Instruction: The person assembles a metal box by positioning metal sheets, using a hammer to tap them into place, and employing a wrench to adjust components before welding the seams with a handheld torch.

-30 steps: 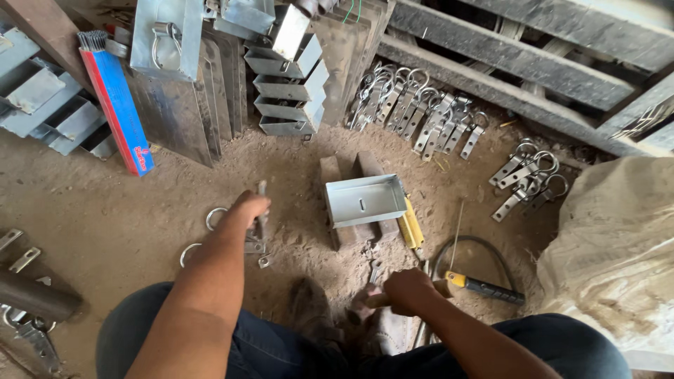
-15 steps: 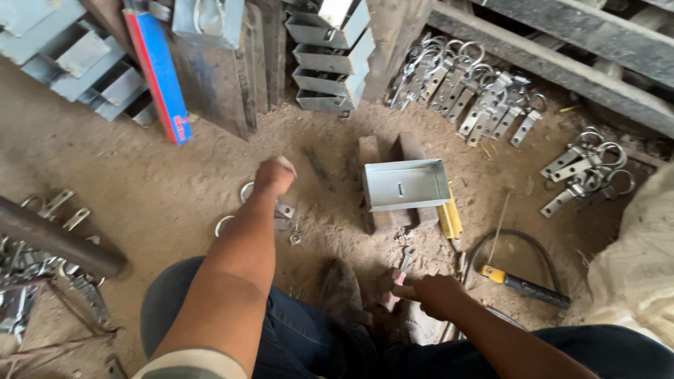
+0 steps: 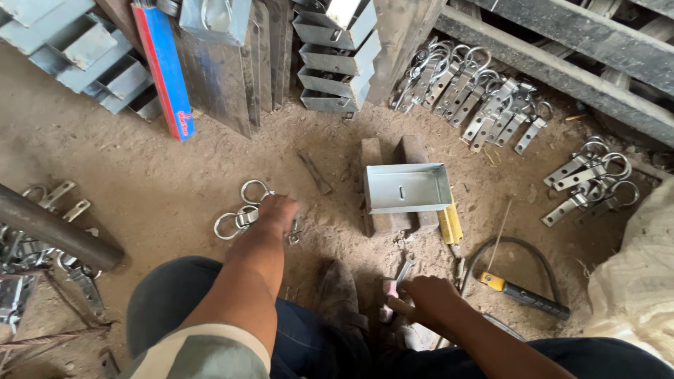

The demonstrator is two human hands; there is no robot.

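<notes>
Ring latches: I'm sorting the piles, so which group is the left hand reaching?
The small loose group on the dirt by the left hand, apart from the long row by the beam and the right-side cluster.

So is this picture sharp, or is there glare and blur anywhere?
Head view: soft, even daylight, no hard shadows; mild sheen on the metal tray and ring clips; the left hand and right hand look sharp; edges bend slightly from the wide lens.

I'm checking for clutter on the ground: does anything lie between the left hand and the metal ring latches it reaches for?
Nothing visible does. The left hand already rests at the ring latches on the dirt; only bare ground surrounds them. The right hand grips a tool handle, apart.
</notes>
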